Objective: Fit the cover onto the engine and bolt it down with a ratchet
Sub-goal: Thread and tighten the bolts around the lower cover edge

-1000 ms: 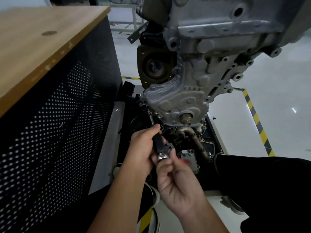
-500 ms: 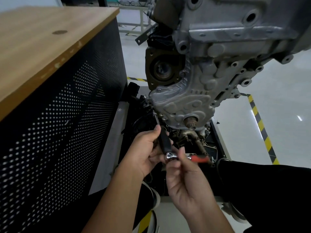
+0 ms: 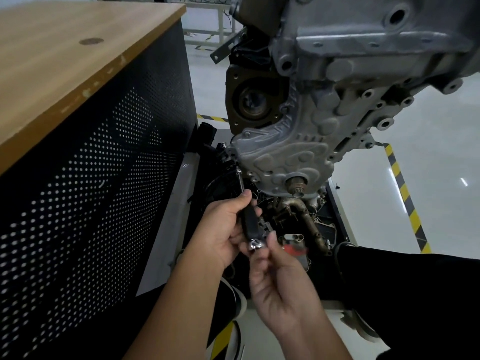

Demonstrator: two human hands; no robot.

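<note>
To my left I see a wooden worktop (image 3: 65, 55) above a black perforated metal panel (image 3: 91, 183). The glossy pale grey floor (image 3: 428, 152) carries yellow-and-black hazard tape (image 3: 405, 196) and reflects overhead light.

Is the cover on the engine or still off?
On. The cover sits flush against the engine, while the left hand aims the extension bar at its lower-left edge.

Engine cover (image 3: 288, 154): dull silver-grey. Ratchet (image 3: 255, 244): chrome head, red handle. Extension grip (image 3: 250, 223): black. Cabinet (image 3: 85, 162): black, white-dotted perforation; tan wood-grain top. Floor tape (image 3: 405, 193): yellow-black stripes. Trousers (image 3: 415, 287): black.
</note>
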